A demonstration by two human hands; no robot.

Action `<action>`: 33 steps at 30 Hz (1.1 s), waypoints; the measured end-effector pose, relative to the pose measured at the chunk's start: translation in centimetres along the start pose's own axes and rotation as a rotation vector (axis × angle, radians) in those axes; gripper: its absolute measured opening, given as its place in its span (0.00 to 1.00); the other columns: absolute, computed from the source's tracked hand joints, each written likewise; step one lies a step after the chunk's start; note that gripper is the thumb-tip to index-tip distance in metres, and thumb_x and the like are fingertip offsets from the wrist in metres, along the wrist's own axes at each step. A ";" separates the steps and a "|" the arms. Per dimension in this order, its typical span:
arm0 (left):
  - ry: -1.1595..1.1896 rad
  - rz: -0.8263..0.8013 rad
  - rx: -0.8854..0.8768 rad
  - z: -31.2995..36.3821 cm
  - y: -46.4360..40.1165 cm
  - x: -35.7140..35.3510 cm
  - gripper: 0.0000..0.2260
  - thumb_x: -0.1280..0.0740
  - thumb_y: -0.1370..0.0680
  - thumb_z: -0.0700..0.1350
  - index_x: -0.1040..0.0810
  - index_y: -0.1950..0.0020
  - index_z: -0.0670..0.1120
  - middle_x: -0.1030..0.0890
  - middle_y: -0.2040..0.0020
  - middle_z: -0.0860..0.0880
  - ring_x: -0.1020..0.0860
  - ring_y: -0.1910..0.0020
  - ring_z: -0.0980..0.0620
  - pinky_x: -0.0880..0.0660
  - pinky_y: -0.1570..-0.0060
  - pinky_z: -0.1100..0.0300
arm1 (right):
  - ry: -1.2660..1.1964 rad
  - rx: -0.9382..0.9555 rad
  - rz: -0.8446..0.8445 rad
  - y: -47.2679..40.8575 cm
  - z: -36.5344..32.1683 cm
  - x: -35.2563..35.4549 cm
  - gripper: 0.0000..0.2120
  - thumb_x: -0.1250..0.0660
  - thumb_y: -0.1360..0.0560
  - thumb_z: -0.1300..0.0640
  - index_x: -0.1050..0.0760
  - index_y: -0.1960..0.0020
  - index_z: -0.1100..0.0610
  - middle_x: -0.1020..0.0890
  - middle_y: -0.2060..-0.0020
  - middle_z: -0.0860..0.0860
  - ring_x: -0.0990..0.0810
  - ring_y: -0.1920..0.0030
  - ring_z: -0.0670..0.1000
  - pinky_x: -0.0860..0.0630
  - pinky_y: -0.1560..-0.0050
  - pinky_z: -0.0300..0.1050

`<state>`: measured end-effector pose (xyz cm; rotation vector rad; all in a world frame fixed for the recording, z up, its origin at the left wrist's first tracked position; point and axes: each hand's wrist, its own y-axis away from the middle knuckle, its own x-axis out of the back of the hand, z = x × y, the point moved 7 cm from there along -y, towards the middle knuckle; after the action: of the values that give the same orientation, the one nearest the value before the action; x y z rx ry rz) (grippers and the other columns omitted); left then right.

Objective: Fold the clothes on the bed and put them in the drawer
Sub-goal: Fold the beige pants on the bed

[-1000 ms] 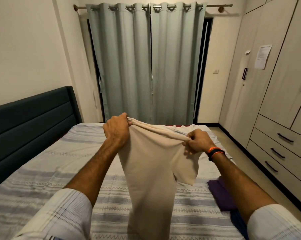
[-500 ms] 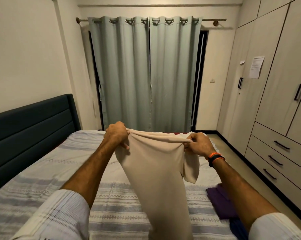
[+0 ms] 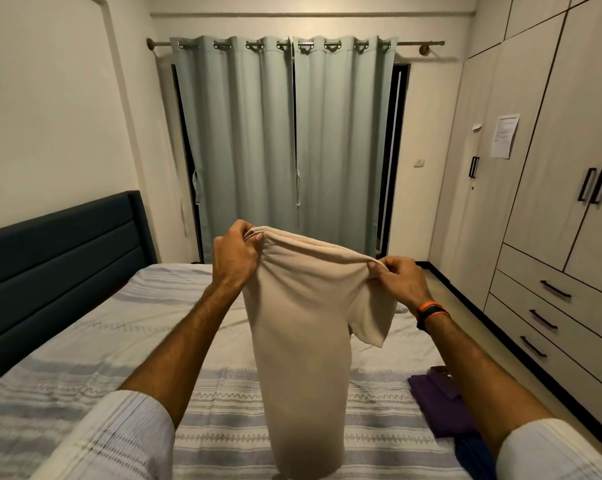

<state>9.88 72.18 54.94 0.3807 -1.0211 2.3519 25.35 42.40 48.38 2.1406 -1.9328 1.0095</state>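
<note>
A beige garment (image 3: 303, 341) hangs in the air above the bed (image 3: 85, 368), doubled lengthwise, a short sleeve dangling at its right. My left hand (image 3: 235, 258) pinches its top left corner, held a little higher. My right hand (image 3: 398, 280), with an orange and black wristband, pinches the top right corner. A folded purple garment (image 3: 438, 407) lies on the bed's right edge, with a blue one (image 3: 469, 455) just in front of it. Three drawers (image 3: 549, 320) with black handles sit low in the wardrobe at the right, all closed.
A dark padded headboard (image 3: 57, 271) runs along the left. Pale green curtains (image 3: 285, 147) hang at the far wall. Tall wardrobe doors (image 3: 552, 150) fill the right side, with a narrow strip of floor (image 3: 466, 317) between them and the bed.
Both hands have drawn closer together on the garment's top edge, and the left hand has risen. The head has tilted up, showing more wall and ceiling.
</note>
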 end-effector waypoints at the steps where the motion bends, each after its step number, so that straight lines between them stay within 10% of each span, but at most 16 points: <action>1: -0.019 -0.010 -0.015 0.3 -0.1 -0.1 0.09 0.33 0.20 0.49 0.21 0.47 0.44 0.18 0.53 0.45 0.22 0.56 0.46 0.23 0.52 0.55 | 0.008 -0.027 -0.023 0.0 0.1 -0.1 0.12 0.31 0.23 0.48 0.16 0.59 0.54 0.15 0.62 0.52 0.18 0.56 0.53 0.22 0.53 0.48; 6: -0.146 -0.036 0.012 -0.7 1.0 -0.9 0.11 0.35 0.20 0.52 0.23 0.46 0.44 0.17 0.51 0.42 0.21 0.55 0.42 0.21 0.52 0.50 | 0.047 -0.011 -0.037 0.7 0.9 -0.5 0.12 0.30 0.24 0.49 0.15 0.60 0.55 0.18 0.66 0.45 0.20 0.59 0.50 0.28 0.64 0.37; 18: -0.159 0.153 -0.166 -0.1 0.3 0.2 0.11 0.39 0.18 0.52 0.26 0.46 0.46 0.18 0.57 0.43 0.21 0.60 0.41 0.21 0.56 0.46 | -0.427 0.080 -0.051 1.0 -0.2 0.6 0.10 0.31 0.23 0.63 0.20 0.62 0.67 0.20 0.70 0.57 0.21 0.72 0.52 0.19 0.64 0.48; 28: -0.261 -0.286 0.186 -7.1 -3.4 -10.0 0.15 0.39 0.18 0.50 0.26 0.40 0.38 0.21 0.42 0.34 0.25 0.42 0.34 0.29 0.46 0.48 | 0.080 -0.194 -0.240 -5.8 6.3 -6.4 0.15 0.32 0.23 0.51 0.18 0.62 0.61 0.14 0.67 0.55 0.14 0.60 0.54 0.19 0.46 0.52; 33: -0.053 -0.218 0.162 -6.8 -7.5 -12.0 0.13 0.39 0.17 0.48 0.26 0.42 0.38 0.21 0.44 0.36 0.25 0.48 0.40 0.34 0.54 0.55 | 0.062 -0.131 -0.055 -11.3 5.0 -5.5 0.13 0.33 0.23 0.53 0.18 0.58 0.62 0.15 0.61 0.57 0.20 0.56 0.57 0.28 0.58 0.44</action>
<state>23.71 77.03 49.33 0.5884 -0.7715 2.2420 37.85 46.97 45.68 2.0549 -1.8473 0.9017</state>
